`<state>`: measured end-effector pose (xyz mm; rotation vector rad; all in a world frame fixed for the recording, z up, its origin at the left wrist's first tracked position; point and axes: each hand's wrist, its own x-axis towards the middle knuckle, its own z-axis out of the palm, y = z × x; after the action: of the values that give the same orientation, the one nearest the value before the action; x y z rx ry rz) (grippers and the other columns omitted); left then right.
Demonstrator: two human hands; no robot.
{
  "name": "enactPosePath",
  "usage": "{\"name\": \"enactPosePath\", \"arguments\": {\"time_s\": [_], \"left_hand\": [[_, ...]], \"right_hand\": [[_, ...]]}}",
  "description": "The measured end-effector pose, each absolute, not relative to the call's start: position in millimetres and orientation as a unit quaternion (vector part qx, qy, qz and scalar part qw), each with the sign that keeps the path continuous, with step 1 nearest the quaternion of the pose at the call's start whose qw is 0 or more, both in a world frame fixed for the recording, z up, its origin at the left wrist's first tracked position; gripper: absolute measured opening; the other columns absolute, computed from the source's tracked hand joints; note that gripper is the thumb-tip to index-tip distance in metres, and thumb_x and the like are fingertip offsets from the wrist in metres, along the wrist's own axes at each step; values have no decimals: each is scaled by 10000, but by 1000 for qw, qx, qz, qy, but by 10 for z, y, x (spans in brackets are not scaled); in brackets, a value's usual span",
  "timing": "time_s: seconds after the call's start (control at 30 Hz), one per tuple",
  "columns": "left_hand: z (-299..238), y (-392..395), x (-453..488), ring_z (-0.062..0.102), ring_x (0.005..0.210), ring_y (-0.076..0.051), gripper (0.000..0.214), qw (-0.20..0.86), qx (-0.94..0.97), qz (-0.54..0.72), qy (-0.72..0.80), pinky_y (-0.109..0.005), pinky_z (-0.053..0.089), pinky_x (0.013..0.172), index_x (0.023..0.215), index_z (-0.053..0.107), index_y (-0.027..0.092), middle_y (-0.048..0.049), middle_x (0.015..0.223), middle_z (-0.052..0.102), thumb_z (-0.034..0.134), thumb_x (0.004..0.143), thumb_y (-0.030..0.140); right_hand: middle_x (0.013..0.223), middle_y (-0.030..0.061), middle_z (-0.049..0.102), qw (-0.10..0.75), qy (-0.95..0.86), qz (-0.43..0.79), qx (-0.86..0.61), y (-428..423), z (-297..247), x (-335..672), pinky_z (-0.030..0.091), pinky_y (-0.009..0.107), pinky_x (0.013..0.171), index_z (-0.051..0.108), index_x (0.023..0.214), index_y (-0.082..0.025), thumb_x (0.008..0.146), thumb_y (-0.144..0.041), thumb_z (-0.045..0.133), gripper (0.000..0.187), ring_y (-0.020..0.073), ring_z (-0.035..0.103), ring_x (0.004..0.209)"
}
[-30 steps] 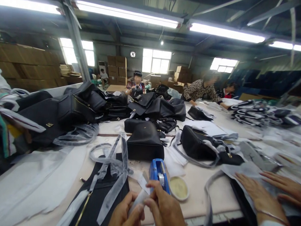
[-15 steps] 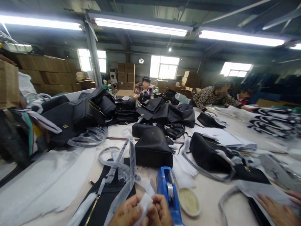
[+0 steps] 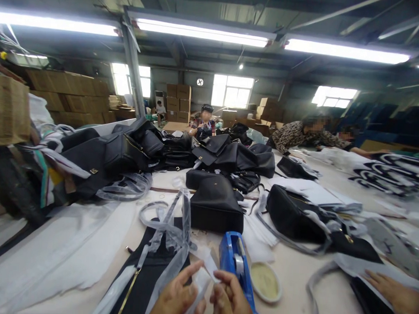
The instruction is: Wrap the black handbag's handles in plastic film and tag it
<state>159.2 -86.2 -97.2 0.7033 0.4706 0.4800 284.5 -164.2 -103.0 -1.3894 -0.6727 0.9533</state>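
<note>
At the bottom centre, my left hand (image 3: 175, 293) holds a white film-like strip (image 3: 198, 285) between thumb and fingers. My right hand (image 3: 231, 297) is just to its right, a small gap away, with fingers curled together; what they pinch, if anything, is too small to make out. Under and left of my hands lies a flat black bag (image 3: 150, 269) with a gold zipper and straps (image 3: 183, 220) wrapped in clear film. A blue tape dispenser (image 3: 236, 263) stands beside my right hand. White paper (image 3: 207, 260) lies just beyond my fingertips.
A shallow round dish (image 3: 266, 281) sits right of the dispenser. A black bag (image 3: 218, 205) stands ahead, with piled black bags (image 3: 230, 155) behind. White sheets (image 3: 54, 261) cover the left side. A co-worker's hand (image 3: 393, 289) rests on wrapping at the right; other people work farther back.
My hands have moved apart. The right hand has come off the white strip and shifted right, while the left keeps hold of it. The co-worker's hand at right has shifted slightly.
</note>
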Motion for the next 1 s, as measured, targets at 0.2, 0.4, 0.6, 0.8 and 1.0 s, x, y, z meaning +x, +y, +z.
{"name": "enactPosePath", "arguments": {"time_s": [0.2,0.4,0.6,0.8,1.0], "left_hand": [[-777,-1103,1686,537,510,-146,894,758,526,267,277,-229,328,470,1474,276,200,-35,679,658,664,768,588],[-664,-1175,1655,532,562,-152,885,740,557,262,271,-259,396,555,1508,131,168,-6,681,628,590,849,540],[-712,-1123,1456,573,628,-142,570,788,542,142,256,-232,338,564,1192,557,119,-78,777,685,500,884,595],[-709,-1142,1411,554,580,-121,510,821,455,166,302,-198,295,498,995,625,131,-44,735,650,624,801,603],[-842,-1161,1468,602,660,-164,506,825,408,223,320,-227,411,570,1009,654,139,-51,783,685,692,757,577]], "right_hand": [[716,3,615,483,-474,315,-665,-1663,-494,2964,436,243,546,618,980,-218,870,-486,552,297,156,572,597],[721,-40,573,472,-483,447,-587,-1633,-371,3019,384,190,459,545,1058,-224,943,-387,461,216,94,516,500],[718,-39,507,506,-484,347,-624,-1642,-487,3073,386,212,545,572,1046,-214,933,-364,512,198,110,487,603],[862,52,639,593,-344,352,-637,-1790,-797,2841,517,302,678,443,1294,-180,924,-549,445,523,192,626,744],[1036,129,695,602,-291,315,-673,-1954,-1140,2393,568,321,649,594,1179,-199,805,-646,532,585,268,685,844]]}}
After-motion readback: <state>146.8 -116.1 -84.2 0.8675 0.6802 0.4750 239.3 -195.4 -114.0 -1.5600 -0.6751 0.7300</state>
